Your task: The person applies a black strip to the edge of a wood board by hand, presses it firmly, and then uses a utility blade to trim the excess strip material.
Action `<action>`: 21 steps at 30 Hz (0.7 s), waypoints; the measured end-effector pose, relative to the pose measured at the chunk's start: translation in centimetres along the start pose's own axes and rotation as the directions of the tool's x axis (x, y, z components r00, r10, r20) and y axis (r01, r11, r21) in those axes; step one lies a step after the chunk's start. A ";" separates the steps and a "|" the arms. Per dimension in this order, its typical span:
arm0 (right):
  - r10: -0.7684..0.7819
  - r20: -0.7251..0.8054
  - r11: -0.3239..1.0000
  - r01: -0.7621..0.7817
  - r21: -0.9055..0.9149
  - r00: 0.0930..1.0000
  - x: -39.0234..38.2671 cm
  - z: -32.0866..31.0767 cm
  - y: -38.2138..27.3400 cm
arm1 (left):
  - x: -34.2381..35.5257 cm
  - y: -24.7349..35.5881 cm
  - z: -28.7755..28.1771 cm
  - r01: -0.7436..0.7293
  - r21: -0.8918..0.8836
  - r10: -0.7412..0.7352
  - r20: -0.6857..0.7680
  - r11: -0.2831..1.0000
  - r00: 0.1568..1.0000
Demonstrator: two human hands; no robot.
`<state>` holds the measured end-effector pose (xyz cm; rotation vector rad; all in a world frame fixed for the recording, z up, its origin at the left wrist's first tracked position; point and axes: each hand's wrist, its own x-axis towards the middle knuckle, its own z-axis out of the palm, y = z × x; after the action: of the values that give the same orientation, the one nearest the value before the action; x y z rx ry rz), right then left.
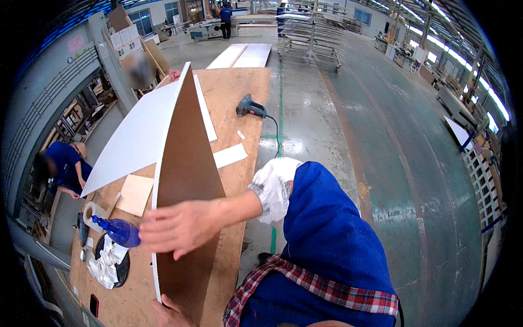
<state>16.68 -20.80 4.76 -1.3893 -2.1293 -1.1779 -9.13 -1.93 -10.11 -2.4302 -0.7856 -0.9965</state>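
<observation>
Panel (188,147) brown-faced, white-edged; counter (248,92) tan; bottle (122,234) translucent blue; sleeve (332,210) blue; fabric band (332,286) red-and-white plaid.

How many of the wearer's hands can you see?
2: the right hand is across the white edge of the standing brown-faced panel, the left hand at its near end, cut off by the picture's bottom.

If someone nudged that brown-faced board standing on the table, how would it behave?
The board would probably tip easily if unsupported, since it stands on one thin edge. It seems fairly stiff, standing up without folding over.
</observation>
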 end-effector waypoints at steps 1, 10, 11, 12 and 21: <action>0.051 0.055 0.997 -0.048 -0.064 0.997 -0.3 -0.8 0.8 | 0.1 0.2 -0.2 0.010 -0.052 -0.011 -0.009 0.999 1.000; 0.358 0.009 0.861 -0.326 -0.390 0.934 -6.6 -7.5 11.7 | 1.2 1.7 -1.7 0.025 -0.089 -0.028 -0.037 0.996 0.999; 0.439 -0.028 0.808 -0.409 -0.424 0.898 -6.7 -8.3 12.4 | 1.3 1.9 -1.9 0.026 -0.094 -0.029 -0.039 0.995 0.999; 0.465 -0.103 0.777 -0.461 -0.429 0.880 -6.6 -8.9 13.1 | 1.4 2.1 -2.1 0.030 -0.099 -0.035 -0.041 0.995 0.999; 0.484 -0.197 0.844 -0.515 -0.153 0.852 -6.6 -1.1 6.8 | 2.1 2.5 -2.5 0.019 -0.135 -0.026 -0.054 0.991 0.998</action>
<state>25.48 -24.37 4.14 -1.7419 -1.4366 -1.2473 -7.56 -4.51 -7.25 -2.4991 -0.7506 -1.1556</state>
